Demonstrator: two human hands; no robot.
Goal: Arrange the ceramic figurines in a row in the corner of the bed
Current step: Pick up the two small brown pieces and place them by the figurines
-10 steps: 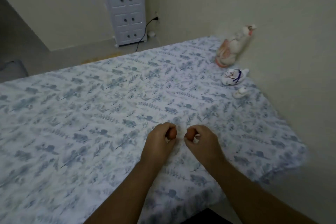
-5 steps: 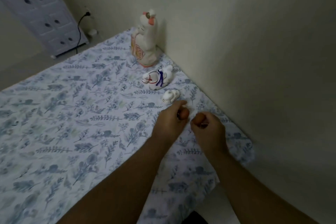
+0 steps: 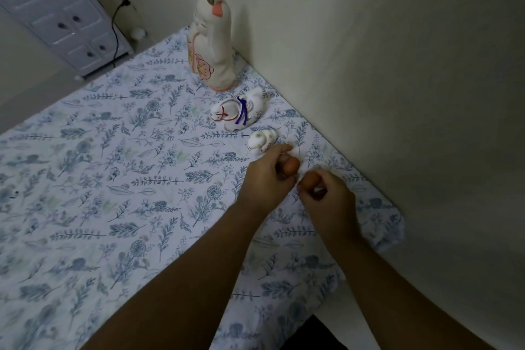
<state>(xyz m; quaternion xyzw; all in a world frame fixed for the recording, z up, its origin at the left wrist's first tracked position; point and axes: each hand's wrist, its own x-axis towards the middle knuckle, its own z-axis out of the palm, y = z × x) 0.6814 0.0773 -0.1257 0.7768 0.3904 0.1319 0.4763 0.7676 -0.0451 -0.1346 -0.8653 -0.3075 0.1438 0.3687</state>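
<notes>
On the bed (image 3: pixel 119 167), covered by a white sheet printed with blue leaves and flowers, three ceramic figurines stand in a line along the wall (image 3: pixel 397 65) on the right. Farthest is a tall white cat figurine (image 3: pixel 211 45) with pink blossoms painted on its side and a raised paw, upright and close against the wall. Nearer sits a low white figurine with a blue cord and red markings (image 3: pixel 238 113), and just nearer again a small white figurine (image 3: pixel 261 141). The left hand (image 3: pixel 268 176) hovers right beside that smallest piece, its grip closed on a small brown rounded figurine (image 3: pixel 291 165) pinched at the fingertips. The right hand (image 3: pixel 326 199) is just to the right and nearer, its grip closed on a second small brown figurine (image 3: pixel 311 179); the two brown pieces are near each other but apart. At the far left, off the bed, stands a white drawer cabinet (image 3: pixel 56 8) with a black cable (image 3: pixel 115 34) hanging from a wall socket beside it.
</notes>
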